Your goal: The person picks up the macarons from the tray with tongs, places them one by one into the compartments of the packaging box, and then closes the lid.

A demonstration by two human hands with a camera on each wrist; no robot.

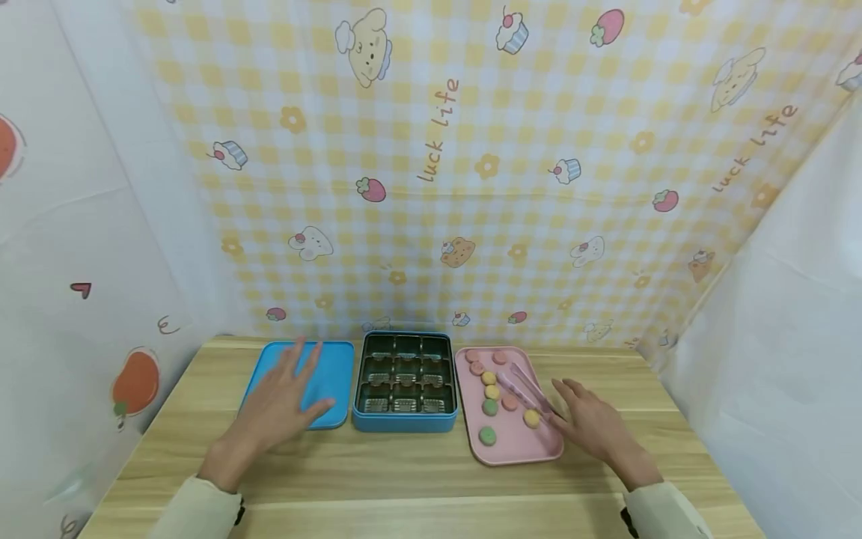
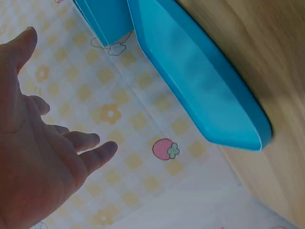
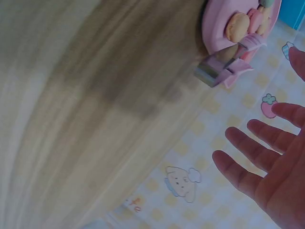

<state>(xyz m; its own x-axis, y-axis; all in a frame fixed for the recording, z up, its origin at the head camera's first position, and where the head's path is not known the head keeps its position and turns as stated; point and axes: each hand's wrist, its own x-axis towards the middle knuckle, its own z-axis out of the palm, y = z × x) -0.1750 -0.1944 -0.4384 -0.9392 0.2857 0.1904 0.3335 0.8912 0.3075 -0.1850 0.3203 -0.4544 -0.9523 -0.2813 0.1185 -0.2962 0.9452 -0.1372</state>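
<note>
My left hand [image 1: 278,397] hovers over the blue lid-like tray [image 1: 334,404], fingers spread and holding nothing. In the left wrist view the same hand [image 2: 43,148] is apart from the blue tray [image 2: 200,90]. My right hand [image 1: 592,423] is beside the right edge of the pink tray [image 1: 512,449], close to the handle end of the pink tongs [image 1: 521,389]. The right wrist view shows loose, extended fingers [image 3: 248,148], apart from the tongs [image 3: 217,71]. Several macarons, pink, yellow and green [image 1: 488,436], lie on the pink tray.
Between the trays stands a blue box [image 1: 404,423] with a dark divided insert [image 1: 405,374] of several compartments. A wooden table [image 1: 377,479] carries everything. Behind it hangs a yellow checked cloth [image 1: 404,224], with white cloth [image 1: 795,337] at the sides.
</note>
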